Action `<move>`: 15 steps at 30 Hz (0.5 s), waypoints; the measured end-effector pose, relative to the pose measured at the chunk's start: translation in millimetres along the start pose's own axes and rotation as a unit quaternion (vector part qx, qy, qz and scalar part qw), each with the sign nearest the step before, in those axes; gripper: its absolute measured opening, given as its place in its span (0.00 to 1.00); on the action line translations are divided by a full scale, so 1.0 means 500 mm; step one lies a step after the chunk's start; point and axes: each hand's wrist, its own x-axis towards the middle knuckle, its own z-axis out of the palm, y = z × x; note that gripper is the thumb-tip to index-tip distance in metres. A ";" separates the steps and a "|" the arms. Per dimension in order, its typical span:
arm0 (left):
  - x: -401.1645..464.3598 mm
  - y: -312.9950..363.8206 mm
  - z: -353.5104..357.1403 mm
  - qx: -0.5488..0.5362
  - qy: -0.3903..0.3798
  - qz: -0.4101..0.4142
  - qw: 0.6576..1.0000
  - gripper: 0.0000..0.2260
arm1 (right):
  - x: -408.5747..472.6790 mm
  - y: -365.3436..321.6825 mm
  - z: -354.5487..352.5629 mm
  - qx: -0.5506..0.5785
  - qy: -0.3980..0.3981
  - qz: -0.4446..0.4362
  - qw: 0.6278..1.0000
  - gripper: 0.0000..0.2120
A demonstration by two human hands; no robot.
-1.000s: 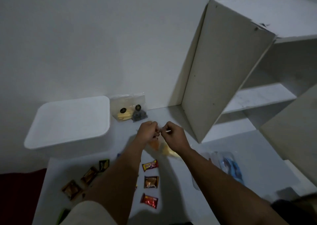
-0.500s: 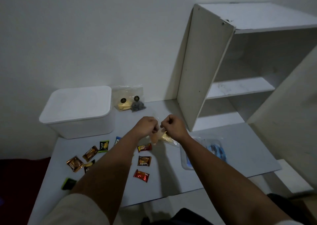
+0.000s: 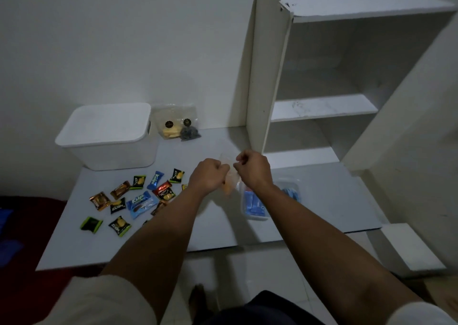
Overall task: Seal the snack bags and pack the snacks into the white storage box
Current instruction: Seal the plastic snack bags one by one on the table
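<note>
My left hand (image 3: 207, 175) and my right hand (image 3: 253, 168) both pinch the top edge of a clear snack bag (image 3: 230, 183) with orange pieces inside, held just above the table. The white storage box (image 3: 109, 136) stands at the back left with its lid on. Two clear bags (image 3: 176, 125) of yellow and dark snacks lean on the wall beside it. Several small wrapped snacks (image 3: 138, 200) lie scattered on the table to the left of my arms.
A clear bag with blue packets (image 3: 255, 204) lies on the grey table (image 3: 322, 200) under my right wrist. A white open shelf unit (image 3: 322, 106) rises at the back right. The table's front edge is near my elbows.
The view has tilted down and pulled back, showing more of the table and the wrapped snacks. My hands stay together on the snack bag, now slightly further apart.
</note>
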 end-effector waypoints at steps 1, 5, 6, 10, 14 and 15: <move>-0.012 0.001 0.005 0.005 0.013 -0.010 1.000 0.18 | -0.003 0.006 -0.007 0.002 0.002 -0.005 1.000 0.02; -0.050 0.003 0.014 -0.013 0.060 -0.037 0.997 0.21 | -0.016 0.010 -0.026 0.031 -0.013 -0.044 0.998 0.05; -0.056 0.008 0.014 -0.021 0.070 -0.039 0.997 0.20 | -0.020 0.007 -0.030 0.030 -0.012 -0.058 0.998 0.05; -0.059 0.013 0.013 -0.052 0.093 -0.020 0.994 0.17 | -0.036 0.000 -0.037 0.030 0.002 -0.093 0.995 0.05; -0.068 0.010 0.010 -0.078 0.086 0.006 0.993 0.16 | -0.032 -0.003 -0.032 0.062 -0.015 -0.085 0.994 0.05; -0.071 0.009 0.008 -0.087 0.093 0.005 0.992 0.15 | -0.026 -0.003 -0.029 0.077 -0.032 -0.086 0.993 0.05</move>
